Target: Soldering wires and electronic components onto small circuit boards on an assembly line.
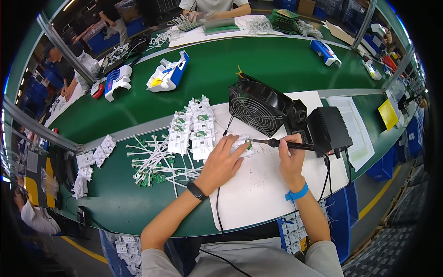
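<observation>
Soldering iron (pixel 288 145) at frame centre is gripped pen-fashion by the right hand (pixel 291 159), while a small white part (pixel 243 144) is pinched steady on white paper (pixel 258 189) by the left hand (pixel 221 161) for tip access.

I count one soldering iron (pixel 288 145), one black fan (pixel 256 108), one black soldering station (pixel 330 129), one yellow card (pixel 387 114), and two blue-and-white tools (pixel 168 74) (pixel 117 82) on my green worktop (pixel 258 64). The white parts are too many to count.
</observation>
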